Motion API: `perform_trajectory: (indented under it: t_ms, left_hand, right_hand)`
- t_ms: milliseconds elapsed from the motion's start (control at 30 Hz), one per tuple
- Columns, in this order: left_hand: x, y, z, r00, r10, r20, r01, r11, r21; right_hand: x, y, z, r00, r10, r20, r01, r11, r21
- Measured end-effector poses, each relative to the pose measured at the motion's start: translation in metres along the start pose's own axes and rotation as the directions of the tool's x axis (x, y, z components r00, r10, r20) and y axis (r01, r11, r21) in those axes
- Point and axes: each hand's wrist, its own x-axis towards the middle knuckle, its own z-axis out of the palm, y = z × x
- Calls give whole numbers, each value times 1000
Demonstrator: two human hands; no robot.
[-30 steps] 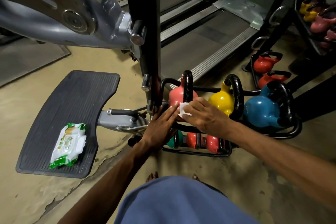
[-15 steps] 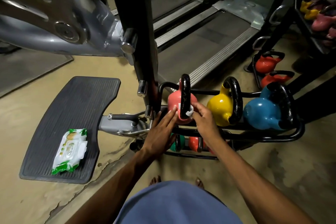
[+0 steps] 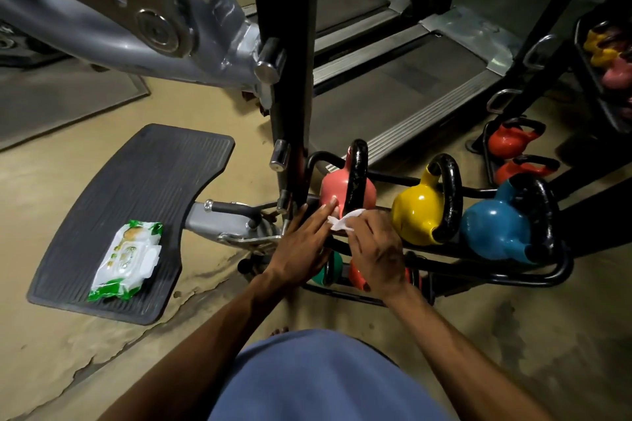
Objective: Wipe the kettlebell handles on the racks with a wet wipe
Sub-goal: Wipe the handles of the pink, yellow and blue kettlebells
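Pink kettlebell's black loop handle (image 3: 357,174), on the black tube rack (image 3: 478,272), mid-wipe: my right grip (image 3: 376,249) pinches a white wet wipe (image 3: 343,220) at its base, left grip (image 3: 304,243) flat, steadying; next, I judge, a sweep upward.

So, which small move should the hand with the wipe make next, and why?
Probably slide the wipe up the black handle of the pink kettlebell: the right hand holds it at the handle's base, while the left hand rests on the body.
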Motion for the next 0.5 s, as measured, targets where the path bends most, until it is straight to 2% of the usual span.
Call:
perform_trajectory:
  t_ms: [67, 133, 233, 300, 400, 467, 500]
  left_hand:
    - [0, 0, 0, 1000, 5, -7, -5, 1000, 1]
    - [-1, 0, 1, 1000, 4, -3, -4, 1000, -1]
    - [-1, -1, 2, 1000, 0, 13, 0, 1000, -2]
    - [-2, -2, 3, 1000, 6, 7, -6, 1000, -19]
    - [-1, -3, 3, 1000, 6, -10, -7, 999, -34]
    - [-1, -3, 4, 1000, 1, -19, -2, 999, -42]
    - [0, -3, 4, 1000, -3, -27, 1, 998, -61]
  right_hand:
    - [8, 11, -3, 972, -227, 59, 234, 958, -163]
    - [18, 17, -10, 910, -393, 131, 414, 871, -266]
    - [39, 18, -22, 801, -548, 243, 599, 741, -303]
    - [53, 15, -29, 741, -605, 290, 671, 681, -294]
    - [72, 11, -17, 729, -526, 438, 676, 654, -339]
    - [90, 0, -7, 767, -329, 551, 582, 718, -382]
    - [98, -7, -3, 754, -206, 624, 533, 747, -397]
